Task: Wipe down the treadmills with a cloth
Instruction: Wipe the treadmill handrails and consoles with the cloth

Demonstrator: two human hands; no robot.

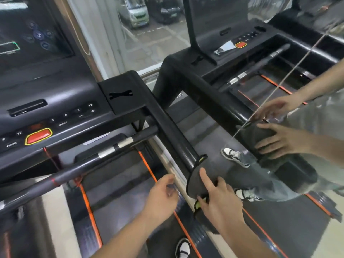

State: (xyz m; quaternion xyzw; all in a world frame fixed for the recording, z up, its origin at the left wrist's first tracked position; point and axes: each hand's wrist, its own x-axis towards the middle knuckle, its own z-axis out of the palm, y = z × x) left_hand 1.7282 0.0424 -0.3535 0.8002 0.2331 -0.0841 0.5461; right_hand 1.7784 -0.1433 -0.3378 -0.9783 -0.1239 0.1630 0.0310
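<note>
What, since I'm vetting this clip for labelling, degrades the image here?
Head view: wide-angle lens bows the dark grey crossbar; left hand smeared by motion blur; wall mirror duplicates the right hand and dark grey cloth; pale glare streaks the glossy black handrail.

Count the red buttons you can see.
2. One red button on the near console, lower left; another on the far console, upper right, apparently a mirror image. More may lie off-frame.

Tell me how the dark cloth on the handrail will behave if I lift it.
Probably floppy: the cloth drapes over the handrail and folds under the right hand. Likely light, since one hand holds it. It may slide easily, because the rail looks glossy.
</note>
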